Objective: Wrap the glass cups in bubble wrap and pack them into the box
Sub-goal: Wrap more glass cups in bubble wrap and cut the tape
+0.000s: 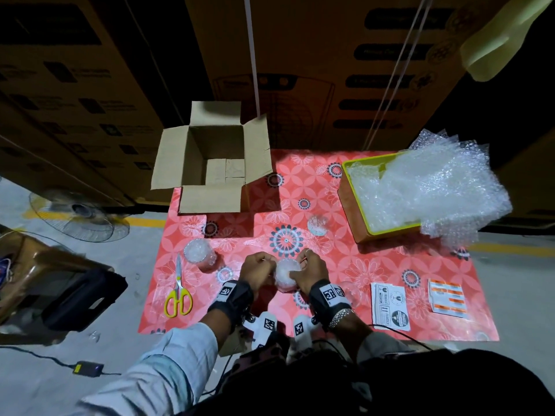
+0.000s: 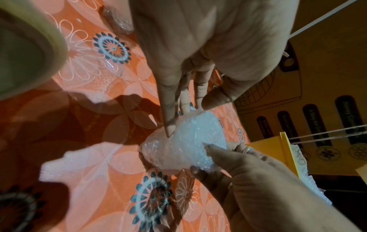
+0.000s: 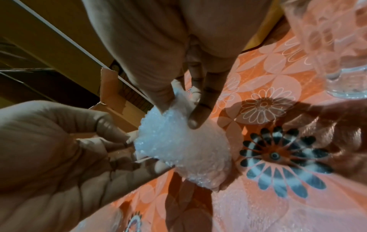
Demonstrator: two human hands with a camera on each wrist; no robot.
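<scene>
A glass cup covered in bubble wrap [image 1: 286, 276] sits low over the red flowered tablecloth, near the table's front edge. My left hand [image 1: 264, 264] grips its left side, thumb pressed on the wrap [image 2: 184, 141]. My right hand [image 1: 306, 265] pinches the wrap on the right side between thumb and fingers [image 3: 180, 113]. The open cardboard box [image 1: 210, 157] stands at the back left with pale packets on its floor. Another wrapped cup [image 1: 199, 255] stands left of my hands. A small glass [image 1: 317, 225] stands further back, and a bare glass [image 3: 337, 55] stands by my right wrist.
A yellow tray [image 1: 360, 199] heaped with bubble wrap sheets [image 1: 435, 187] stands at the back right. Yellow-handled scissors [image 1: 178, 292] lie at the left. Fragile stickers [image 1: 389, 301] and orange labels [image 1: 447, 298] lie at the right front. Large cartons stand behind the table.
</scene>
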